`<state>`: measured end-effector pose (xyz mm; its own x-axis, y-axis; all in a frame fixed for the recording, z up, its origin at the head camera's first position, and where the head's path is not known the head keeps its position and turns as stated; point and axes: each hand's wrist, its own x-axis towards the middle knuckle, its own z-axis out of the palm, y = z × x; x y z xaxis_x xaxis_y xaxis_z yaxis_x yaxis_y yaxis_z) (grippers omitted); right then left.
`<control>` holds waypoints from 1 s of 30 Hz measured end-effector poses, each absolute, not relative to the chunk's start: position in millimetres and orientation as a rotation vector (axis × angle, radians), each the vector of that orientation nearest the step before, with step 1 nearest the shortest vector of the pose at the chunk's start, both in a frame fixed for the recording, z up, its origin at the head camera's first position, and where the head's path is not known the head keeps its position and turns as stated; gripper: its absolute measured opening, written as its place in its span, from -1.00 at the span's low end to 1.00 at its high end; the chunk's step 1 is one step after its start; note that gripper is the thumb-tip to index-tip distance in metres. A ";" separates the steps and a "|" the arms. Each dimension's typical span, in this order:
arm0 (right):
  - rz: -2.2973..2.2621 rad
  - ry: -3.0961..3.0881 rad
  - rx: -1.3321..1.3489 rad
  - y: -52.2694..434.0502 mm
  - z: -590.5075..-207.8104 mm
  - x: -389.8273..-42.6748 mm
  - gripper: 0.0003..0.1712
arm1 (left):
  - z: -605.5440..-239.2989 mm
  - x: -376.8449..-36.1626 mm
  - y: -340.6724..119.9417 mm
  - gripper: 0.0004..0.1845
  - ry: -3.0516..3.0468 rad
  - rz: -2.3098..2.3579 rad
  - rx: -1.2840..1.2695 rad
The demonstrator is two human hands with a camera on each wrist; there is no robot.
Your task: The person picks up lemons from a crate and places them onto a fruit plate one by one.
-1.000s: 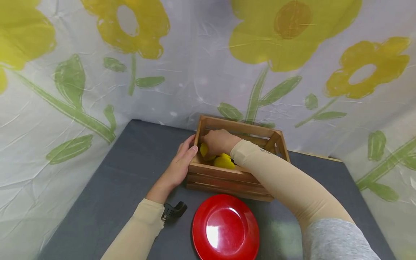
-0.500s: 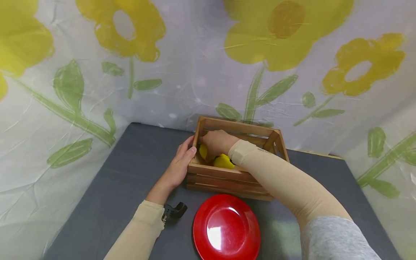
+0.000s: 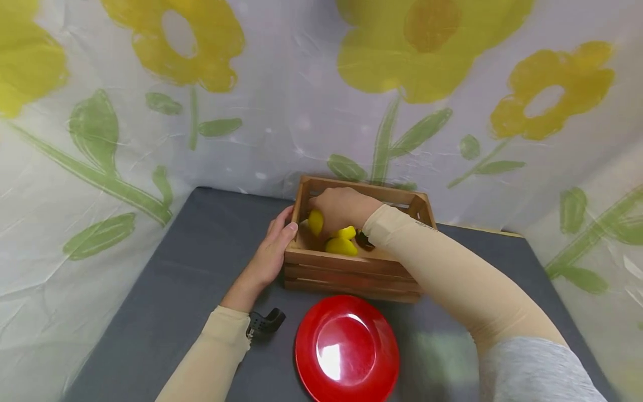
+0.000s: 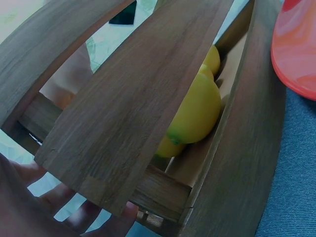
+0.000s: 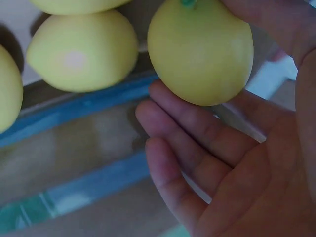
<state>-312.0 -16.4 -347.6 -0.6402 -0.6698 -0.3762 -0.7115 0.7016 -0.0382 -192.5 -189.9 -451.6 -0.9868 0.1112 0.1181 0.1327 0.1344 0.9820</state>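
My left hand (image 3: 269, 254) grips the left end of the slatted wooden crate (image 3: 351, 275), thumb at the rim. In the left wrist view its fingers (image 4: 89, 215) curl round the end of the crate (image 4: 133, 94). My right hand (image 3: 344, 209) is down inside the crate, near its left end. It holds a yellow lemon (image 5: 200, 54) with a green stem end between thumb and fingers; the right wrist view shows this close up. More lemons (image 5: 84, 52) lie beside it on the crate's floor, and two lemons (image 3: 342, 245) show below the right hand.
A shiny red plate (image 3: 346, 349) lies on the dark grey table (image 3: 201, 268), just in front of the crate. A black strap-like device (image 3: 266, 321) sits on the left wrist. Behind the crate hangs a flowered cloth (image 3: 281, 111).
My right hand has risen slightly and shifted right within the crate, with more of the lemons showing. The left hand keeps its grip; the whole view has shifted a little.
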 end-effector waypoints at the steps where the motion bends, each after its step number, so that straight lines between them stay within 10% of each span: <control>1: 0.158 2.558 -1.079 -14.3 -343.1 -310.5 -0.27 | -451.3 -193.6 -190.8 -0.31 -2.353 -2.038 -0.252; 30: 0.017 2.726 -1.108 57.4 -256.8 -203.2 -0.11 | -456.6 -205.7 -210.8 -0.29 -2.348 -2.011 -0.229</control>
<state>-203.2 57.4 -256.8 -0.6995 -0.6896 -0.1874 -0.6919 0.7192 -0.0637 -205.7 -210.8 -456.6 -0.9882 0.0851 0.1271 0.1387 0.1479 0.9792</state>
